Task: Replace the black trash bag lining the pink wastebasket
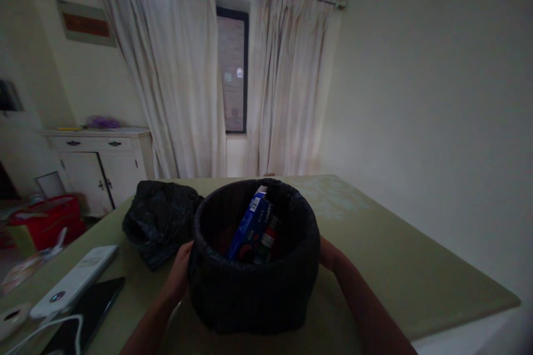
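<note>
A trash bin [254, 299] lined with a black plastic bag stands upright on the table in front of me, the bag folded over its rim. My left hand [180, 273] presses on its left side, and my right hand [328, 255] holds the right side. The fingers of both hands are mostly hidden behind the bin. Inside lie a blue box [251, 223] with a barcode, tilted, and a small item with a red and green label [266, 241]. Just left of the bin rests a crumpled black plastic bag [160, 216].
On the left of the green tabletop [375, 249] lie a white power bank-like device [77, 280], a dark phone or tablet [94, 305] and a white cable [80, 321]. A red bag [58, 221] and a white cabinet [83, 166] stand beyond; a wall borders the right.
</note>
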A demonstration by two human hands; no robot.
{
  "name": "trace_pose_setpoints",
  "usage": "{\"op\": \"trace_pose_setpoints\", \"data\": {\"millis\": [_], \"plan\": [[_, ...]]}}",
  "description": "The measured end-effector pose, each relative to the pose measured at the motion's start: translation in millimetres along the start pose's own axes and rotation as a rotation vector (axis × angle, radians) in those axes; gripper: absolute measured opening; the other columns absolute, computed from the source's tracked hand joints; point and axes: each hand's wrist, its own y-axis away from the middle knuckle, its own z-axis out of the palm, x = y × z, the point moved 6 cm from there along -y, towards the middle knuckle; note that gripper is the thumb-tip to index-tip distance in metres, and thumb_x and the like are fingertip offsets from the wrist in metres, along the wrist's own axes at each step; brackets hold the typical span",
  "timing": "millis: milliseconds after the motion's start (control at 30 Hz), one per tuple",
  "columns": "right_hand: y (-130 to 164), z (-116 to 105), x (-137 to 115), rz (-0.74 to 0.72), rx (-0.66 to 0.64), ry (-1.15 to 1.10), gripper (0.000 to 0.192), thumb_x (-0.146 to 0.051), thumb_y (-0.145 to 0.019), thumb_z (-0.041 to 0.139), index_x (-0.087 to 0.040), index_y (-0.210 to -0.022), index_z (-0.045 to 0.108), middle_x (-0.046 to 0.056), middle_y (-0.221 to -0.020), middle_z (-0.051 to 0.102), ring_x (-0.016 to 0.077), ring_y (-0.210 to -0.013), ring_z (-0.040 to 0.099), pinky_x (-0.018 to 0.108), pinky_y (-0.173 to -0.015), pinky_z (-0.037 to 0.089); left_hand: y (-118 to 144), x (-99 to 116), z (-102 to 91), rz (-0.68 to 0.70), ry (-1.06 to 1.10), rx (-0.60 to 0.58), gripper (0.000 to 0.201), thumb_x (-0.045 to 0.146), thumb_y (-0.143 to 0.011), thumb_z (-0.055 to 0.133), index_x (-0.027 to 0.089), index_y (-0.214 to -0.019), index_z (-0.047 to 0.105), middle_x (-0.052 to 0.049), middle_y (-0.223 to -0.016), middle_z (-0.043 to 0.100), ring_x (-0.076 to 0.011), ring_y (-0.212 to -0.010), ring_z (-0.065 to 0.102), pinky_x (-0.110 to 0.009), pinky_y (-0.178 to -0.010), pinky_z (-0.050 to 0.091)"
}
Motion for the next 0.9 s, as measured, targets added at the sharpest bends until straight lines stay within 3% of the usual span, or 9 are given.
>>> {"op": "trace_pose_setpoints", "data": {"millis": [100, 167, 267, 367, 533, 633, 733, 800, 900], "plan": [[1.8, -4.2, -8.4, -0.054, 0.077, -0.154, 0.053, -0.063, -0.073, 0.088, -0.025, -0.109, 0.08, 0.01, -0.113, 0.081, 0.0325, -0.11, 0.077, 0.051, -0.104, 0.059, 17.2, 0.4, 12.3, -0.19, 0.288, -0.111, 0.051, 0.062, -0.066, 0.085, 0.025, -0.101, 0.083, -0.012, -0.107, 0.086, -0.0454, -0.134, 0.068, -0.059, -0.112, 0.058], [2.9, -5.1, -22.6, -0.133, 0.155, -0.273, 0.054, -0.063, -0.073, 0.086, -0.028, -0.113, 0.078, 0.007, -0.119, 0.081, 0.0307, -0.114, 0.076, 0.048, -0.109, 0.058, 27.6, 12.9, 20.1, -0.247, 0.449, -0.157, 0.061, 0.071, -0.074, 0.078, 0.024, -0.114, 0.083, -0.013, -0.114, 0.086, -0.0442, -0.131, 0.072, -0.059, -0.11, 0.06], [2.7, 0.6, -49.7, -0.223, 0.202, -0.343, 0.055, -0.06, -0.074, 0.085, -0.03, -0.119, 0.075, 0.004, -0.128, 0.08, 0.0302, -0.126, 0.073, 0.046, -0.113, 0.056, 34.9, 48.0, 28.0, -0.146, 0.467, -0.178, 0.068, 0.078, -0.081, 0.072, 0.022, -0.12, 0.079, -0.014, -0.116, 0.085, -0.0405, -0.126, 0.075, -0.055, -0.107, 0.062], [-1.1, 8.5, -75.5, -0.237, 0.178, -0.334, 0.059, -0.064, -0.074, 0.085, -0.029, -0.121, 0.075, 0.006, -0.134, 0.078, 0.0318, -0.132, 0.069, 0.046, -0.111, 0.057, 32.2, 84.3, 33.8, 0.046, 0.309, -0.125, 0.057, 0.07, -0.083, 0.078, 0.024, -0.117, 0.076, -0.01, -0.111, 0.085, -0.0342, -0.115, 0.079, -0.047, -0.1, 0.065], [-13.9, 4.0, -113.1, -0.241, 0.193, 0.055, 0.065, -0.051, -0.072, 0.089, -0.024, -0.129, 0.077, 0.007, -0.111, 0.079, 0.0261, -0.1, 0.073, 0.038, -0.089, 0.058, 18.0, 121.9, 38.7, 0.23, 0.15, -0.076, 0.057, 0.048, -0.069, 0.096, 0.023, -0.114, 0.072, -0.003, -0.106, 0.082, -0.025, -0.099, 0.078, -0.034, -0.089, 0.063], [-23.5, -2.6, -138.5, -0.316, 0.265, 0.473, 0.043, -0.04, -0.08, 0.08, -0.019, -0.118, 0.083, 0.006, -0.1, 0.074, 0.0217, -0.089, 0.067, 0.036, -0.084, 0.055, 13.1, 145.3, 42.1, 0.388, -0.062, -0.11, 0.052, 0.044, -0.071, 0.09, 0.02, -0.114, 0.075, -0.005, -0.107, 0.082, -0.0262, -0.103, 0.076, -0.034, -0.092, 0.061], [-32.6, 2.5, -160.5, -0.403, 0.283, 0.82, 0.025, -0.022, -0.081, 0.073, -0.019, -0.102, 0.086, 0.007, -0.1, 0.073, 0.0193, -0.087, 0.064, 0.035, -0.091, 0.053, 7.8, 160.8, 49.7, 0.443, -0.187, -0.128, 0.046, 0.031, -0.068, 0.083, 0.019, -0.113, 0.079, -0.006, -0.109, 0.083, -0.0285, -0.107, 0.075, -0.036, -0.099, 0.059], [-38.0, 7.5, -167.6, -0.396, 0.291, 0.853, 0.026, -0.017, -0.081, 0.07, -0.019, -0.101, 0.086, 0.007, -0.099, 0.074, 0.0187, -0.086, 0.063, 0.034, -0.092, 0.053, 1.8, 164.0, 53.7, 0.392, -0.172, -0.102, 0.054, 0.021, -0.063, 0.081, 0.019, -0.117, 0.078, -0.006, -0.111, 0.083, -0.0279, -0.105, 0.076, -0.035, -0.095, 0.06], [-45.4, 12.9, -161.5, -0.205, 0.262, 0.577, 0.036, -0.012, -0.08, 0.065, -0.016, -0.111, 0.083, 0.007, -0.101, 0.078, 0.0181, -0.086, 0.067, 0.03, -0.08, 0.053, -8.8, 159.4, 58.8, 0.216, -0.038, -0.099, 0.07, 0.012, -0.059, 0.079, 0.02, -0.129, 0.072, -0.005, -0.106, 0.083, -0.0246, -0.093, 0.077, -0.032, -0.08, 0.062]]}}
